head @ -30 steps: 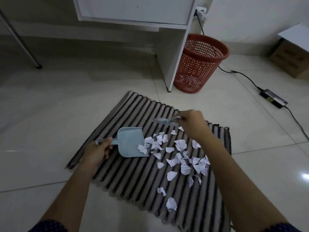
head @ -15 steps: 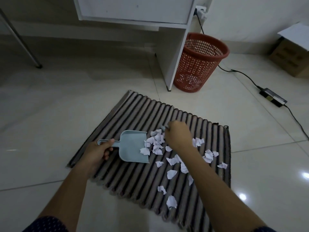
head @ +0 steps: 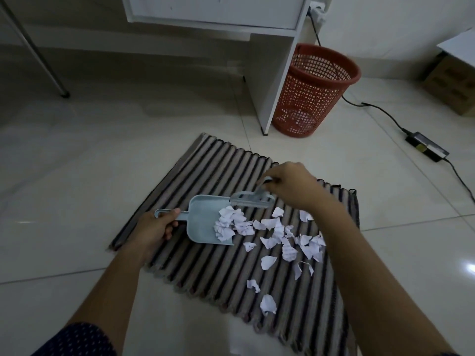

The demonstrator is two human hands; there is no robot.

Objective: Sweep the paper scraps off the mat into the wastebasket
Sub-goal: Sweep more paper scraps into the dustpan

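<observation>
A striped mat (head: 221,170) lies on the tiled floor. White paper scraps (head: 277,235) are scattered over its middle and near part. My left hand (head: 154,228) grips the handle of a pale blue dustpan (head: 203,222), which rests on the mat with several scraps at its mouth. My right hand (head: 290,186) holds a small pale blue brush (head: 250,201), lifted just above the far edge of the dustpan. A red mesh wastebasket (head: 313,91) stands upright beyond the mat, beside a white desk panel, with some paper at its bottom.
A white desk (head: 272,73) stands behind the mat with its side panel touching the floor. A black cable and power adapter (head: 426,150) lie on the floor at right. A cardboard box (head: 452,83) sits at far right. A metal leg (head: 38,52) stands at left.
My right hand swept the brush leftward, pushing scraps into the dustpan's mouth, then lifted back up and to the right. The dustpan has shifted slightly; more scraps now lie on it.
</observation>
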